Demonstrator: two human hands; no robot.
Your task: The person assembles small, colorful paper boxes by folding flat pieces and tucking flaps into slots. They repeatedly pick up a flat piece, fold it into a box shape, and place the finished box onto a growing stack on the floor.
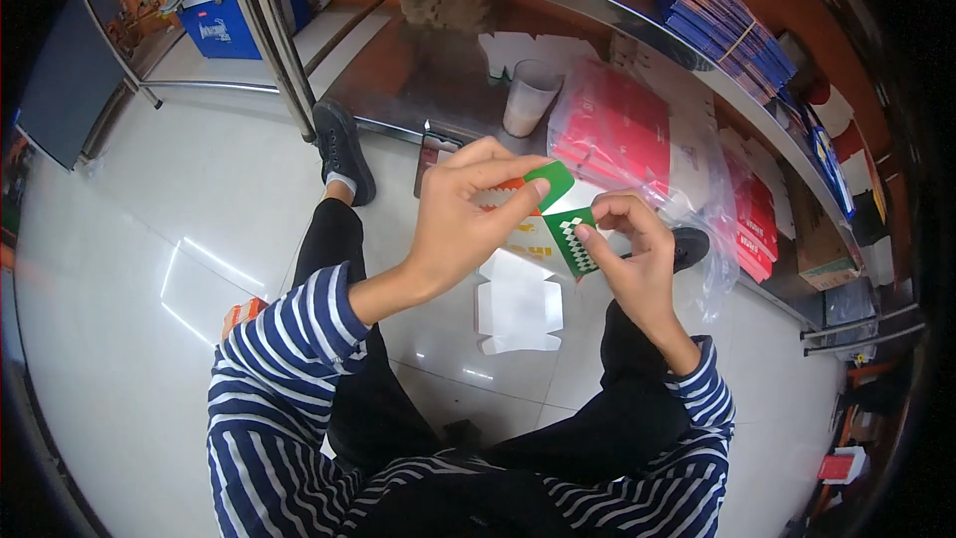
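Between my hands I hold a printed cardboard box blank (533, 239), white with green, orange and yellow parts, above the floor between my legs. The thumb and fingers of my left hand (468, 201) pinch its upper green flap. On the other side, my right hand (637, 254) grips the green panel with white diamonds. Part of the blank is hidden behind my left fingers. Below it on the floor lies a flat white box blank (519, 304) with tabs along its edges.
A steel shelf holds a translucent plastic cup (531, 98) and red packs in clear plastic (622, 125). Banded blue printed sheets (727, 30) lie on the upper level. A phone-like object (434, 157) leans near the shelf edge. A blue cooler box (221, 20) stands back left.
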